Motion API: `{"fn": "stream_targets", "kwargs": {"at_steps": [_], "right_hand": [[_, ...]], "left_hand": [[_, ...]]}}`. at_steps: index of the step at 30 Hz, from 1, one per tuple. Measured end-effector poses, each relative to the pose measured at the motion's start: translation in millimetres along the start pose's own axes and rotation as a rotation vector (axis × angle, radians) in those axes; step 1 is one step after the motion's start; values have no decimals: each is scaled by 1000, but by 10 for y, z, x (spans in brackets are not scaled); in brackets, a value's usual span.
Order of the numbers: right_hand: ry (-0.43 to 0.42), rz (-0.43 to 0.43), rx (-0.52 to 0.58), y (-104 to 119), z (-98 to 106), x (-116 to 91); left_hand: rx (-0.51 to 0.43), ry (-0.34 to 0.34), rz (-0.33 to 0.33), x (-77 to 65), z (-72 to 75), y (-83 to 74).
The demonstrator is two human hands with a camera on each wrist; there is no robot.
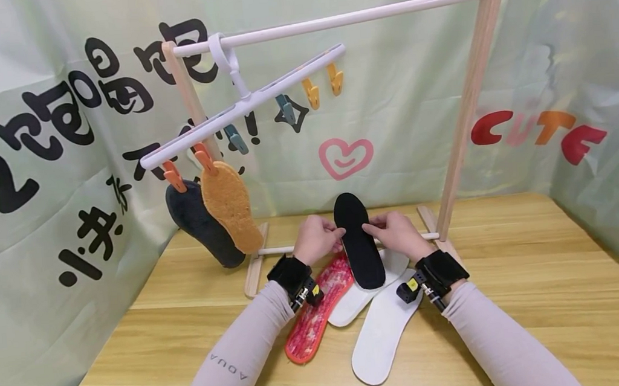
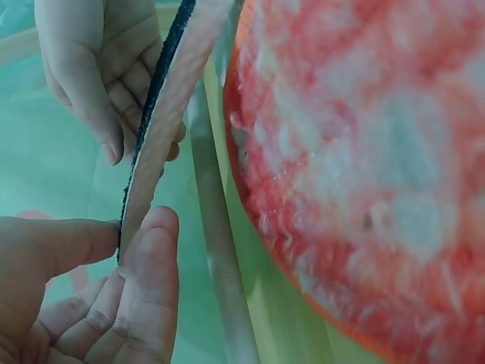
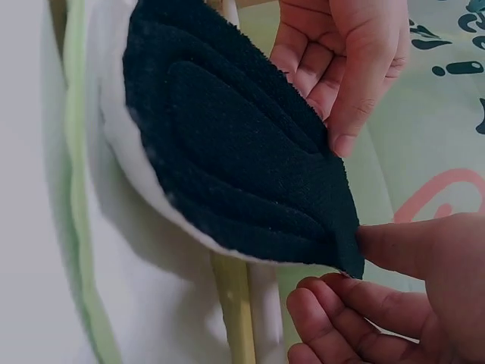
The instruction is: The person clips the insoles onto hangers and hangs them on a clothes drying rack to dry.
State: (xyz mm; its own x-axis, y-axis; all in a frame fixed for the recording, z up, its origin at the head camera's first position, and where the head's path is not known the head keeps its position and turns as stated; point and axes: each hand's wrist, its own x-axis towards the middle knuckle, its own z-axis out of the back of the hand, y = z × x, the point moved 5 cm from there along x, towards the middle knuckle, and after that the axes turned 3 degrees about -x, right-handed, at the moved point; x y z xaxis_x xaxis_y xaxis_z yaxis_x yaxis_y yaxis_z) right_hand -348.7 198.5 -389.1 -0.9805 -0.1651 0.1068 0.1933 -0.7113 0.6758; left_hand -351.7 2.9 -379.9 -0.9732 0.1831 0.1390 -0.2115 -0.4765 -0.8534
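A black insole (image 1: pixel 358 237) is held up over the table by both hands, its underside pale in the left wrist view. My left hand (image 1: pixel 317 239) pinches its left edge between thumb and fingers. On the opposite edge, my right hand (image 1: pixel 398 232) pinches it the same way; the right wrist view shows thumb on the black face and fingers beneath. Below lie a red mottled insole (image 1: pixel 319 313) with an orange rim and two white insoles, one (image 1: pixel 346 306) partly under the black one, the other (image 1: pixel 378 339) nearer the front.
A white clip hanger (image 1: pixel 248 104) hangs tilted from the rack's top bar (image 1: pixel 356 18). Orange clips hold a dark insole (image 1: pixel 200 226) and a tan insole (image 1: pixel 230 205) at its lower left end. Blue clips (image 1: pixel 235 139) and yellow clips (image 1: pixel 311 93) hold nothing. Wooden posts (image 1: pixel 467 114) flank the rack.
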Motion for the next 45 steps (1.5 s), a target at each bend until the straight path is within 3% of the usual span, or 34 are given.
{"fn": "stream_targets", "kwargs": {"at_steps": [23, 45], "right_hand": [[-58, 145, 97, 367, 40, -51], [-82, 153, 111, 604, -56, -69]], "left_hand": [[-41, -31, -39, -190, 403, -129], [-55, -55, -54, -317, 648, -85]]}}
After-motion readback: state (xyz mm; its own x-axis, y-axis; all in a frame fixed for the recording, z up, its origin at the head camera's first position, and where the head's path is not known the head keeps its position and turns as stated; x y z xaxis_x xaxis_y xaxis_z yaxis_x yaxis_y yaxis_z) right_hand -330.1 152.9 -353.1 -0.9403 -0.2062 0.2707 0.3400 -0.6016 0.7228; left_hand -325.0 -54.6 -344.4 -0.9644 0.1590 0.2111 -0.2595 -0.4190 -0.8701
